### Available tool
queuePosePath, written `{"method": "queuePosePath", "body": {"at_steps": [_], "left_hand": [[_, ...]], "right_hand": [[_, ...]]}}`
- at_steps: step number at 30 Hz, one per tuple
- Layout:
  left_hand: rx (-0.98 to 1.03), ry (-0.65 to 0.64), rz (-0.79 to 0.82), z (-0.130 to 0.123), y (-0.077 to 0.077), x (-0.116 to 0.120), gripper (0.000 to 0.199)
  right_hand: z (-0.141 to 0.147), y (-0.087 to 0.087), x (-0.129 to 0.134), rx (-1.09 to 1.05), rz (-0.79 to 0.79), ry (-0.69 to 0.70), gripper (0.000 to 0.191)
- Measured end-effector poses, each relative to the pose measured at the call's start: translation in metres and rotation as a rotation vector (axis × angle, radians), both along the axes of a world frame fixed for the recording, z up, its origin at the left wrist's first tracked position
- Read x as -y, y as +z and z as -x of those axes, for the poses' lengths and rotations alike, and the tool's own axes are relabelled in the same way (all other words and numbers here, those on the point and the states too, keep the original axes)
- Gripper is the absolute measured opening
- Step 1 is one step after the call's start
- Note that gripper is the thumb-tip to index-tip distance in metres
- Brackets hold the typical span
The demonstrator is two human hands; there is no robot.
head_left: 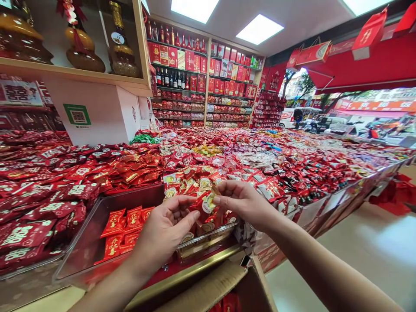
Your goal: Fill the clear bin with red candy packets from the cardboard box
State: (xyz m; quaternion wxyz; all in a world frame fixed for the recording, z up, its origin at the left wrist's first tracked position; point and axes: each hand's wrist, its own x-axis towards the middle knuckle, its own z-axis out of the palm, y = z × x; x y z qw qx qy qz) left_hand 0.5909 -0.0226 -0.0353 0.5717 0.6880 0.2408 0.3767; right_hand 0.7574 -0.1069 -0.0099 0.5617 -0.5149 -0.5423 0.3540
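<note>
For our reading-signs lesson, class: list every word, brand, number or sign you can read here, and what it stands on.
"囍": poster at far left.
Apparently "囍": dark red packets.
QR code: green sign; its small print is unreadable.
Too small or blurred: held packet, red packets in the tray, shelf boxes, bottle labels, street banner.

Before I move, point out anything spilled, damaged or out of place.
Nothing looks spilled or damaged. Only the clear tray at lower left stands out: its bright red packets leave part bare, while the dark red packets on its left are heaped.
</note>
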Motion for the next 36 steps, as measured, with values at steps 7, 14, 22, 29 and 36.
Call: {"method": "queuePosePath", "body": {"at_steps": [7,14,22,29,36], "left_hand": [[-0.090,0.097,-0.155,0.015,0.007,-0.036,0.026],[-0.048,-0.128,0.031,-0.019,0.027,-0.025,0.038],[-0.167,-0.001,-0.457,-0.036,0.056,-0.046,0.011],[-0.002,0.358,-0.032,-0.027,0.028,-0.089,0.021],[-0.106,0.240,0.367,-0.016,0.003,-0.082,0.010]], "right_hand": [[-0.051,0.008,-0.020,0.096,-0.060,-0.289,0.015],[-0.017,0.005,-0.022,0.006,-0.062,-0.078,0.018],[-0.027,0.029,-0.046,0.349,-0.223,-0.073,0.018],[-0.045,0.013,-0.095,0.501,-0.001,-0.436,0.010],[-0.041,-0.013,-0.103,0.657,0.150,-0.418,0.022]]}}
